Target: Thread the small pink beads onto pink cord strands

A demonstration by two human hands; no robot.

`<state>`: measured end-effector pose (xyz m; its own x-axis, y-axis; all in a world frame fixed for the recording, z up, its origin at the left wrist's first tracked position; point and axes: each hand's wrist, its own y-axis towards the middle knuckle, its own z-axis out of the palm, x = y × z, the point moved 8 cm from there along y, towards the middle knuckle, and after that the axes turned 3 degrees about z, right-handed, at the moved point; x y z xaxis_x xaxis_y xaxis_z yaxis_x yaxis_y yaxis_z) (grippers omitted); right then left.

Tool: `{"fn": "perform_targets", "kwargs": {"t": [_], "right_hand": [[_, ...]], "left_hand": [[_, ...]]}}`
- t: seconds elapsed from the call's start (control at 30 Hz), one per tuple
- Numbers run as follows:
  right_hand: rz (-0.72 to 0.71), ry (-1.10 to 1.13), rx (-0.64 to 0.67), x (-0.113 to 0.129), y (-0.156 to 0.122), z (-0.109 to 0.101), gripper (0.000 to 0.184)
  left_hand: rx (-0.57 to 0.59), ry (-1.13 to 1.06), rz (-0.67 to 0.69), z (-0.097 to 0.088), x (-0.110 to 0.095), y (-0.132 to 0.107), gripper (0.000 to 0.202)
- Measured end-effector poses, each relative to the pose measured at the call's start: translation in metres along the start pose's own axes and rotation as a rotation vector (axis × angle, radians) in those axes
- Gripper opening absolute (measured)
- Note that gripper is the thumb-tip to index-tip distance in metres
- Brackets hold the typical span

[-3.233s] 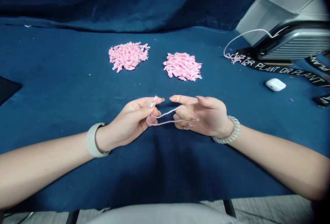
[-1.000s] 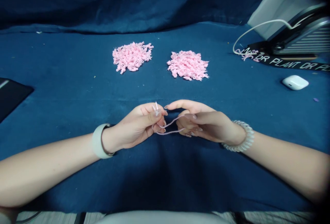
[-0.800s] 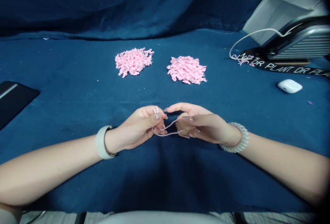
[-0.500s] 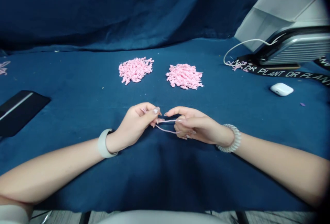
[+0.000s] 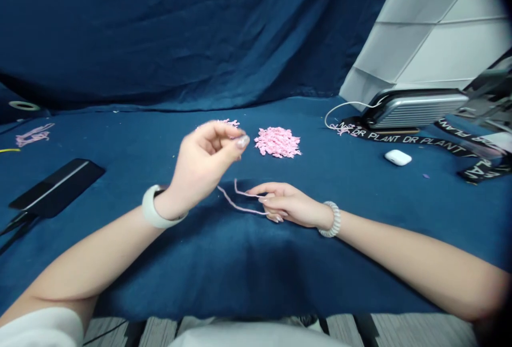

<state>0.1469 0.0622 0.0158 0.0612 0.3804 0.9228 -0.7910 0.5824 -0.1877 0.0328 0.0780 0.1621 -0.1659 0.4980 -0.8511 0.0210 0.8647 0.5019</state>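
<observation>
My right hand (image 5: 290, 204) is closed on a thin pale-pink piece of yarn (image 5: 240, 207), low over the front of the table. Two lengths of the yarn reach left from its fingers; one tip bends upward, the other ends near the edge of my left hand. Higher up, my left hand (image 5: 208, 158) has thumb and forefinger together and the other fingers curled. Whatever may be in that pinch is hidden. It covers most of one pink heap of small knotted yarn pieces (image 5: 229, 122). A second pink heap (image 5: 278, 142) lies in full view to its right.
On the left are a dark flat device (image 5: 58, 187) with a cable and loose pink strands (image 5: 34, 135). To the right lie a white earbud case (image 5: 398, 157), a lettered black strap (image 5: 412, 138) and a ribbed silver-black device (image 5: 420, 111). Blue cloth (image 5: 160, 261) covers the table.
My left hand has let go of the yarn and moved up towards the left heap. My right hand keeps the yarn, whose left ends now hang free. The camera view has shifted.
</observation>
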Motion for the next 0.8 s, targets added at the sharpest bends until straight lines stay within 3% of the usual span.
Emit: {"fn": "perform_targets", "kwargs": {"t": [0.07, 0.13, 0.2, 0.3, 0.47, 0.6, 0.7, 0.8], "right_hand": [[0.001, -0.059, -0.006, -0.002, 0.001, -0.002, 0.041], [0.012, -0.069, -0.012, -0.003, 0.002, -0.003, 0.041], [0.027, -0.058, -0.011, -0.004, 0.002, -0.004, 0.04], [0.045, -0.057, -0.01, -0.004, 0.002, -0.004, 0.038], [0.063, -0.042, -0.017, -0.003, 0.002, -0.003, 0.037], [0.055, -0.056, -0.02, -0.004, 0.002, -0.003, 0.034], [0.041, -0.088, -0.031, -0.004, 0.001, -0.006, 0.034], [0.037, -0.105, -0.031, -0.004, 0.001, -0.007, 0.034]], "left_hand": [[-0.018, 0.008, 0.178, -0.001, -0.034, 0.011, 0.018], [0.072, 0.184, 0.283, 0.004, -0.058, 0.02, 0.017], [0.169, 0.489, 0.396, 0.008, -0.073, 0.022, 0.022], [0.156, 0.758, 0.463, 0.0, -0.078, 0.023, 0.032], [0.037, 0.938, 0.444, -0.02, -0.079, 0.024, 0.063], [0.013, 1.026, 0.347, -0.022, -0.079, 0.024, 0.075], [0.042, 1.083, 0.295, -0.019, -0.075, 0.023, 0.068], [0.056, 1.034, 0.244, -0.019, -0.069, 0.023, 0.048]]}}
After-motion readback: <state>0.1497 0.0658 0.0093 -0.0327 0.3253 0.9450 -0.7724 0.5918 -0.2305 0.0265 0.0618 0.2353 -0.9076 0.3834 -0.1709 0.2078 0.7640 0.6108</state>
